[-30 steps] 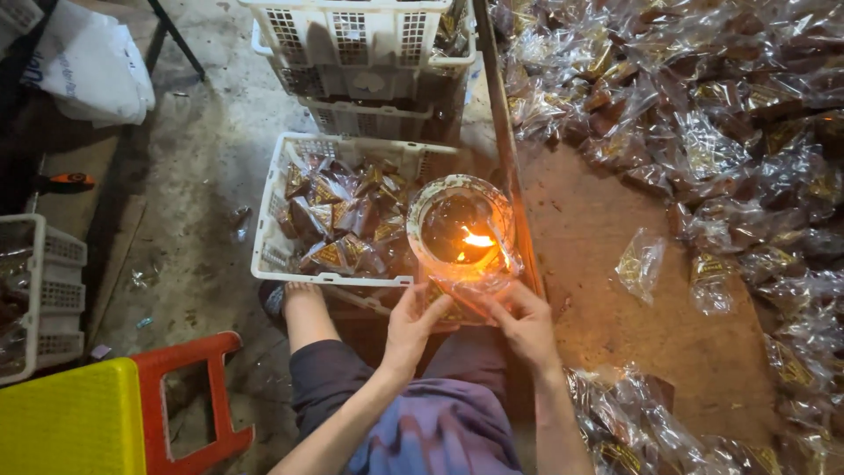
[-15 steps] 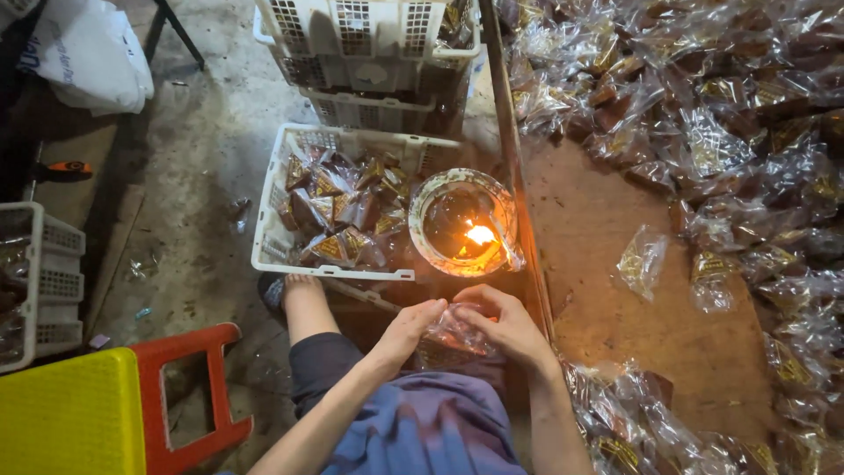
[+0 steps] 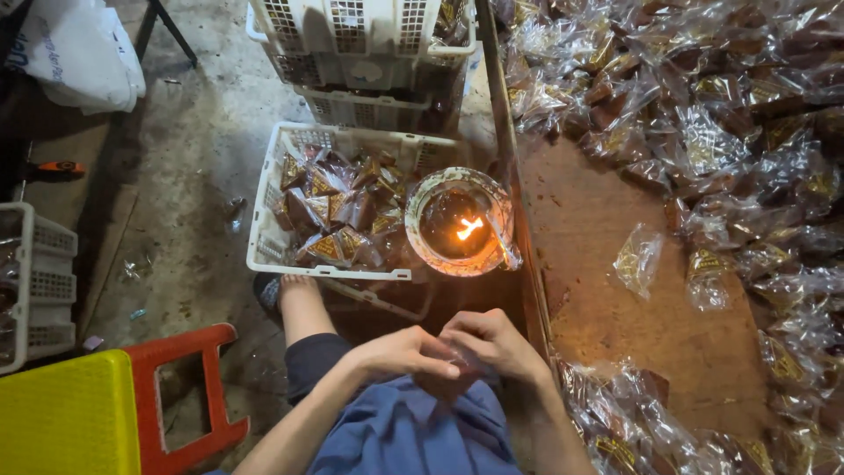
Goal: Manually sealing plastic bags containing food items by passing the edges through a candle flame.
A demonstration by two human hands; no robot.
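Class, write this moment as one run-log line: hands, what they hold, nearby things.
left hand and right hand: together on small clear packet | flame bowl: lit, ahead | white crate: holds sealed packets

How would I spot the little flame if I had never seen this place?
Find the white plastic crate of wrapped packets on the floor. At its right end, against the wooden board's edge, sits a round bowl. The flame burns inside it, the only bright orange glow around.
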